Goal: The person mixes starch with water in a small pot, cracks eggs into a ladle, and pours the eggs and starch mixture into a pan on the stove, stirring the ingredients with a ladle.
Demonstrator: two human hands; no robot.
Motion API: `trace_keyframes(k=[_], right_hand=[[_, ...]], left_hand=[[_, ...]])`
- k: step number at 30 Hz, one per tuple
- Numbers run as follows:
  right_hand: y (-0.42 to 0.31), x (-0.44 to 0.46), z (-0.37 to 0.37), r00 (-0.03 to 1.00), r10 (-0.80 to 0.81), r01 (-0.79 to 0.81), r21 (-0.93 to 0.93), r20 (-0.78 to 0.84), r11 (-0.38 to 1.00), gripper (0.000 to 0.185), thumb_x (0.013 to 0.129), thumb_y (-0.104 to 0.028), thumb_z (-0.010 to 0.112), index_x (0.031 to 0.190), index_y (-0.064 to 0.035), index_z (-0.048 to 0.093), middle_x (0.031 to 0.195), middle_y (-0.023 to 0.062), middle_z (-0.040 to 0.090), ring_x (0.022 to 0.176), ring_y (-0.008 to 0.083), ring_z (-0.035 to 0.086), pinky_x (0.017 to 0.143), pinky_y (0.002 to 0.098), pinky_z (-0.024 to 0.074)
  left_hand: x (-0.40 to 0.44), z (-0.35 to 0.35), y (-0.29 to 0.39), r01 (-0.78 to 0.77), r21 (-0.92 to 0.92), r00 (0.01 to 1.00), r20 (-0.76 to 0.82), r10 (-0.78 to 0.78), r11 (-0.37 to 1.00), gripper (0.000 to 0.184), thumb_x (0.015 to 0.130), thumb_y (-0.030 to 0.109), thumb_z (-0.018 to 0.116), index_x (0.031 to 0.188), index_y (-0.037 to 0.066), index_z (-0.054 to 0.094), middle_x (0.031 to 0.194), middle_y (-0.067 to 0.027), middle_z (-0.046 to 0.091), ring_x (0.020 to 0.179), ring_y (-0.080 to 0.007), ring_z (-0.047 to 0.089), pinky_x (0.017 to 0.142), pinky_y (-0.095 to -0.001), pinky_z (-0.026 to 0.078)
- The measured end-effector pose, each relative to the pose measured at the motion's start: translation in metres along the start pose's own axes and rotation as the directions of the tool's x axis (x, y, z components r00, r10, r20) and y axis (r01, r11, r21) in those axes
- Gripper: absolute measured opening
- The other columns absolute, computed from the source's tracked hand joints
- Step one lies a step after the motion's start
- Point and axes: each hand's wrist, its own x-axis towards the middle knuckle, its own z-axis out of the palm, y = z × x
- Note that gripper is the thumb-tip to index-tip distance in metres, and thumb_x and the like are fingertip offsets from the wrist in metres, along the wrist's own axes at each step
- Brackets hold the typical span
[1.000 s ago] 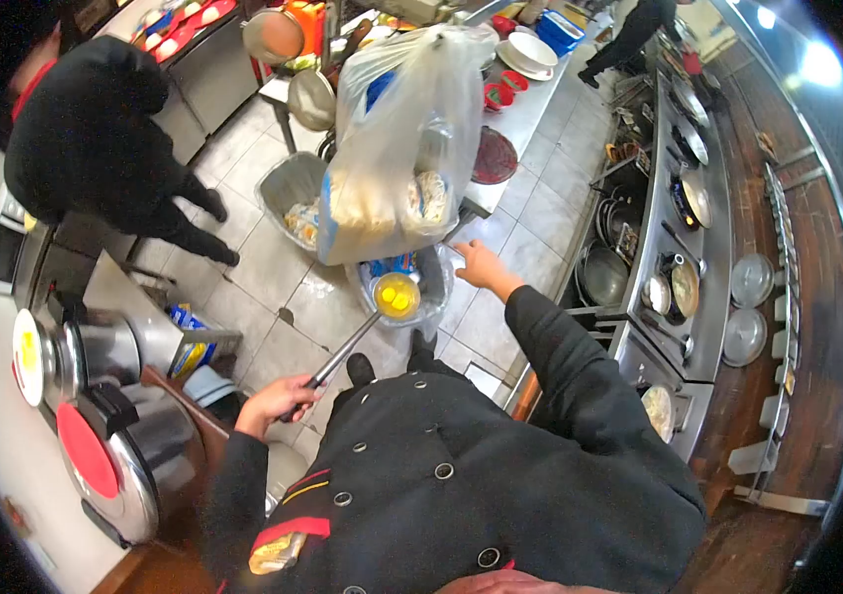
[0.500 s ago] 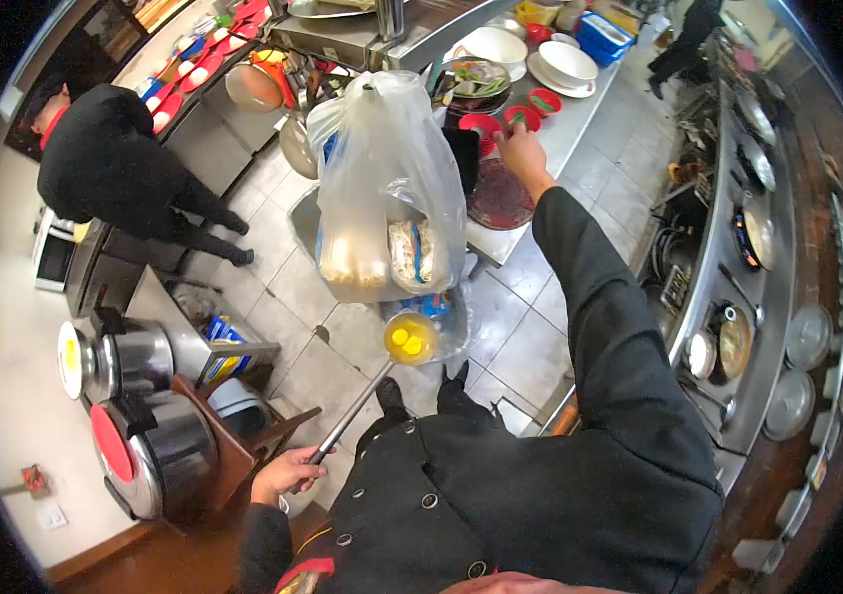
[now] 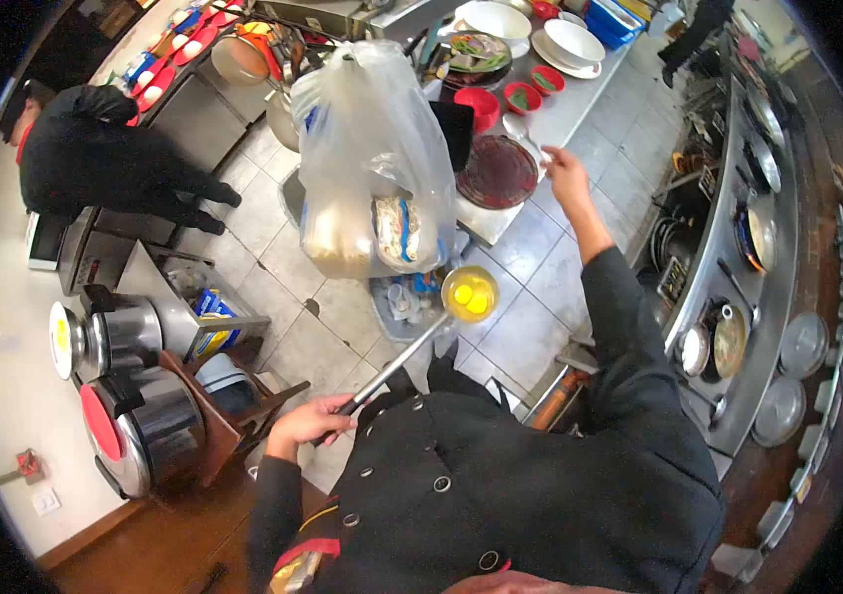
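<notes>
In my left hand (image 3: 314, 426) is the dark grip of a long-handled ladle (image 3: 396, 364). Its round bowl, out in front of my body, holds liquid egg with yellow yolks (image 3: 471, 295). My right hand (image 3: 565, 178) is at the counter's edge, its fingers closed at the handle end of a metal spoon (image 3: 516, 127). Beside the spoon is a dark red round board or lid (image 3: 496, 173). Just beyond stand small red bowls (image 3: 521, 97), two with something green inside.
A large plastic bag of packages (image 3: 372, 158) stands ahead of me. White bowls (image 3: 574, 42) and a plate of vegetables (image 3: 479, 54) sit on the counter. Big pots (image 3: 169, 426) are at left, a pan-lined steel counter (image 3: 738, 267) at right. Another person (image 3: 104, 158) bends at far left.
My right hand has drawn back from the red bowls toward me, with the spoon now visible at its fingers. The ladle has swung to the right. The other person bends lower.
</notes>
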Motion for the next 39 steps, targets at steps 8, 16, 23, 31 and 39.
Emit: trace_keyframes(k=[8,16,23,31,39], right_hand=[[-0.041,-0.287,-0.047,0.985,-0.162,0.121,-0.45,-0.053,0.885,0.029,0.087,0.001,0.057,0.112,-0.0077,0.069,0.098,0.0159,0.07,0.092,0.0357,0.063,0.083,0.044,0.0508],[-0.017,-0.411,-0.018,0.963,-0.14,-0.014,-0.564,-0.229,0.826,0.035,0.081,0.003,0.052,0.111,-0.0072,0.067,0.098,0.0138,0.067,0.097,0.0338,0.062,0.085,0.0448,0.0509],[-0.008,-0.506,-0.009,0.909,0.025,-0.226,-0.441,-0.417,0.869,0.029,0.086,0.001,0.049,0.106,-0.0047,0.069,0.096,0.0206,0.066,0.093,0.0393,0.063,0.082,0.0477,0.0508],[-0.004,-0.593,-0.056,0.781,0.243,-0.473,-0.29,-0.576,0.832,0.025,0.082,-0.001,0.058,0.102,-0.003,0.072,0.097,0.021,0.064,0.093,0.0391,0.063,0.084,0.043,0.052],[0.024,-0.67,-0.144,0.524,0.378,-0.662,-0.086,-0.763,0.744,0.028,0.082,-0.006,0.055,0.104,-0.0048,0.073,0.098,0.021,0.064,0.096,0.0383,0.063,0.088,0.0451,0.0508]], left_hand=[[0.03,-0.006,0.039,-0.041,0.138,0.988,0.15,0.02,0.99,0.045,0.093,0.008,0.062,0.138,0.009,0.056,0.068,0.0058,0.052,0.047,-0.0035,0.046,0.045,-0.0199,0.036],[0.024,0.004,0.063,-0.043,0.301,0.964,0.264,-0.04,0.953,0.038,0.091,0.009,0.063,0.129,0.005,0.059,0.069,0.0011,0.055,0.045,-0.0068,0.049,0.043,-0.0214,0.037],[0.031,0.032,0.056,-0.048,0.402,0.93,0.351,-0.105,0.914,0.036,0.091,0.008,0.064,0.126,0.003,0.059,0.069,0.0009,0.055,0.045,-0.0076,0.049,0.044,-0.022,0.039],[0.048,0.109,0.062,-0.063,0.57,0.872,0.431,-0.233,0.819,0.038,0.092,0.009,0.063,0.129,0.004,0.059,0.07,0.0016,0.052,0.049,-0.0069,0.049,0.045,-0.021,0.04],[0.079,0.234,0.07,-0.104,0.679,0.808,0.484,-0.337,0.727,0.039,0.092,0.009,0.061,0.13,0.002,0.057,0.071,0.0014,0.053,0.049,-0.0068,0.05,0.047,-0.0212,0.039]])
